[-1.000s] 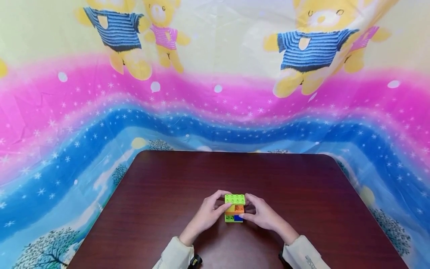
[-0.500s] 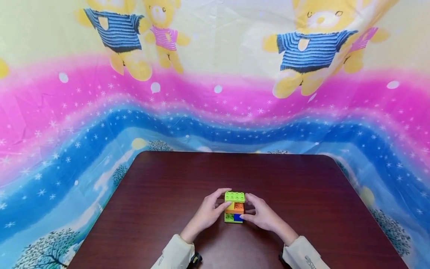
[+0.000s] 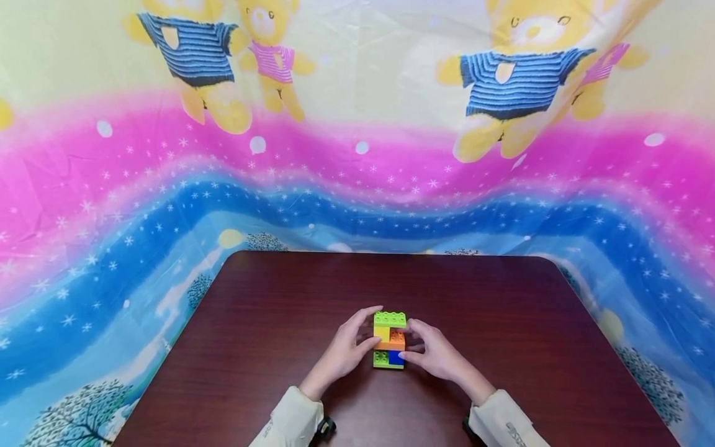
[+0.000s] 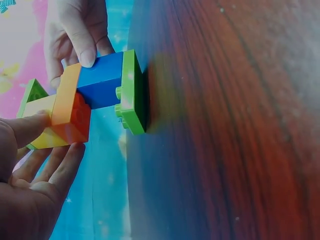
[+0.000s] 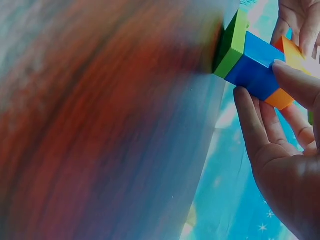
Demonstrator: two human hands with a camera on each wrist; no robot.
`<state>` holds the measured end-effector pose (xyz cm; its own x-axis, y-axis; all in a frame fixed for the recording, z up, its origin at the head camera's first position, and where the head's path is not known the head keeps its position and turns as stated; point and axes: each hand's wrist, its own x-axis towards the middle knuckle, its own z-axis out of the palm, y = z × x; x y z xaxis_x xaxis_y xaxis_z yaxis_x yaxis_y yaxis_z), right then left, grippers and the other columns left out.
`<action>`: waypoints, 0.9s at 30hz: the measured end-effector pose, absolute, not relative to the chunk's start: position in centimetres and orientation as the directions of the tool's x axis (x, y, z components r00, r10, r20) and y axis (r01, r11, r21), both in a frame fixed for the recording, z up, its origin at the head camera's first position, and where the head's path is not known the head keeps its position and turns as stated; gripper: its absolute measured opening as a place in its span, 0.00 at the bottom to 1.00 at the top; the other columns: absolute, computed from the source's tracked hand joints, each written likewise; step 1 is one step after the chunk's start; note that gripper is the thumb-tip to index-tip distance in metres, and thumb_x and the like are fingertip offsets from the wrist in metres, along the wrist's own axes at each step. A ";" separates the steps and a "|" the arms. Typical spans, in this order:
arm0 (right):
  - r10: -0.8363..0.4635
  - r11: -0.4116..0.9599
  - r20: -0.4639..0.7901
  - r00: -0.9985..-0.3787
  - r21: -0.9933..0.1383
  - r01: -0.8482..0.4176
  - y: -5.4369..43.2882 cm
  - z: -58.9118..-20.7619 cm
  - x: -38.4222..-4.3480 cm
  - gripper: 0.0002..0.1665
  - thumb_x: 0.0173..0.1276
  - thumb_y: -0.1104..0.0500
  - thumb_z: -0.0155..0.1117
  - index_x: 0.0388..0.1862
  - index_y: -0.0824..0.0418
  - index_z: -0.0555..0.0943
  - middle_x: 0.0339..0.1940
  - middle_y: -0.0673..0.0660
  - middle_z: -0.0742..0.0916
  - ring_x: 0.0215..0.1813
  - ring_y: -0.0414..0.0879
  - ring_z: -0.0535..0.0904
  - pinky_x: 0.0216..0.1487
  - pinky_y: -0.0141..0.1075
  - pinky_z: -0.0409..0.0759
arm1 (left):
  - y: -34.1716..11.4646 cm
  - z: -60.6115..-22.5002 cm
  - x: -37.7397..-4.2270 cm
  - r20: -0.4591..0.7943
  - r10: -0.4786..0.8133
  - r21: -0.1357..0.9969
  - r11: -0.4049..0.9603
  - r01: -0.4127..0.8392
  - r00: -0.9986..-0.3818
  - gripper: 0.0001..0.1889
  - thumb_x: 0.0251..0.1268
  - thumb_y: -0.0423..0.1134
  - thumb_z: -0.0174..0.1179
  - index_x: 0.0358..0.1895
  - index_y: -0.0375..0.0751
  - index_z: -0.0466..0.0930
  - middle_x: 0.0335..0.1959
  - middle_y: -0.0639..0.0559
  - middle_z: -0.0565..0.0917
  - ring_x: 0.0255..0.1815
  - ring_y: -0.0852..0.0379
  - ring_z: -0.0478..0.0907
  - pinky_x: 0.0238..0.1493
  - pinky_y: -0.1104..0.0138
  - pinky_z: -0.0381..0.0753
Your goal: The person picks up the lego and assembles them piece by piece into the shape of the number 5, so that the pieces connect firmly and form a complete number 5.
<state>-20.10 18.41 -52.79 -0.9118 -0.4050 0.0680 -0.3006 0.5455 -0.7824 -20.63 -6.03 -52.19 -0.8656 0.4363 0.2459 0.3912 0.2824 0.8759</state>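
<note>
A small stack of toy building bricks stands in the middle of the head view. Its lowest piece is a flat green brick (image 4: 131, 95), right at the table surface. On one end of that sits a blue brick (image 5: 256, 62), below an orange brick (image 4: 67, 107). A yellow brick (image 3: 382, 335) rises from the orange one's left half, capped by another flat green brick (image 3: 390, 320). My left hand (image 3: 347, 354) grips the stack's upper part, its thumb on the yellow brick. The right hand (image 3: 441, 355) pinches the blue brick, thumb in front and fingers behind.
The dark reddish-brown table (image 3: 290, 292) has rounded far corners. Behind it hangs a cloth (image 3: 357, 186) printed with bears and snowflakes. Pale sleeves (image 3: 293, 419) and dark wrist straps (image 3: 325, 428) lie at the near side.
The stack's top has shifted away from me and up in the head view, so its front faces show more. My left fingers moved up with it; the right hand stays nearly put.
</note>
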 end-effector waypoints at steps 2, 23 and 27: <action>-0.400 0.554 0.072 -0.914 -0.775 -0.303 18.4 -52.9 -20.2 0.20 0.66 0.60 0.76 0.54 0.53 0.78 0.58 0.56 0.84 0.55 0.52 0.84 0.53 0.44 0.88 | -6.0 -52.3 -20.8 0.245 0.436 0.873 0.288 0.392 -0.866 0.37 0.71 0.30 0.64 0.77 0.63 0.64 0.69 0.53 0.77 0.62 0.53 0.81 0.61 0.64 0.84; -0.368 0.575 0.039 -0.929 -0.775 -0.260 18.2 -52.6 -20.8 0.27 0.68 0.62 0.74 0.64 0.54 0.79 0.59 0.55 0.85 0.55 0.50 0.85 0.54 0.41 0.88 | -6.1 -52.5 -22.0 0.226 0.449 0.828 0.380 0.413 -0.865 0.50 0.58 0.22 0.72 0.79 0.66 0.61 0.75 0.54 0.68 0.69 0.48 0.76 0.59 0.59 0.85; -0.363 0.576 0.040 -0.931 -0.776 -0.258 18.2 -52.5 -20.7 0.27 0.68 0.61 0.74 0.65 0.55 0.79 0.59 0.56 0.85 0.55 0.51 0.85 0.54 0.42 0.88 | -6.0 -52.5 -22.2 0.220 0.443 0.830 0.384 0.405 -0.869 0.50 0.58 0.24 0.73 0.78 0.66 0.62 0.73 0.54 0.70 0.67 0.48 0.77 0.59 0.60 0.85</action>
<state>-20.72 18.15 -52.50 -0.9309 -0.3632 0.0399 -0.2581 0.5762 -0.7755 -22.21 -5.99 -52.49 -0.8695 0.4425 0.2196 0.4051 0.3844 0.8295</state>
